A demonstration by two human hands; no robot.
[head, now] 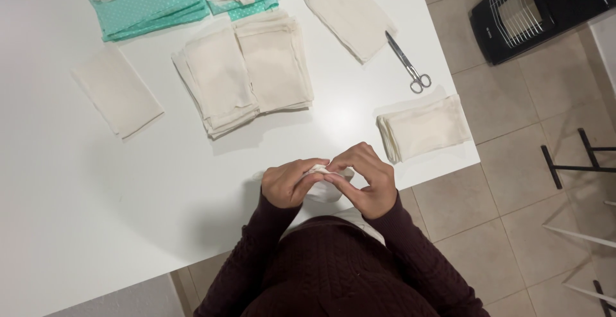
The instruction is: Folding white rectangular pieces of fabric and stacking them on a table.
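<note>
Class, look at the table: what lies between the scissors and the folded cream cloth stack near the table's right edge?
Nothing: in the head view, only bare white table separates the scissors from the folded cream cloth stack.

Small piece of cream cloth (324,185), soft, matt, crumpled between left hand (290,182) and right hand (367,179). Cream fabric stacks (247,73), matt woven look, edges slightly frayed. Folded cream cloth (423,128), same matt finish. Mint dotted fabric (151,9), matt cotton look. Scissors (407,60), bare polished metal, shiny. White tabletop (96,182), smooth, faint sheen. Maroon sleeves (410,259), textured knit. Floor tiles (513,182), beige, matt. Heater (532,9), black glossy casing, metal grille.
</note>
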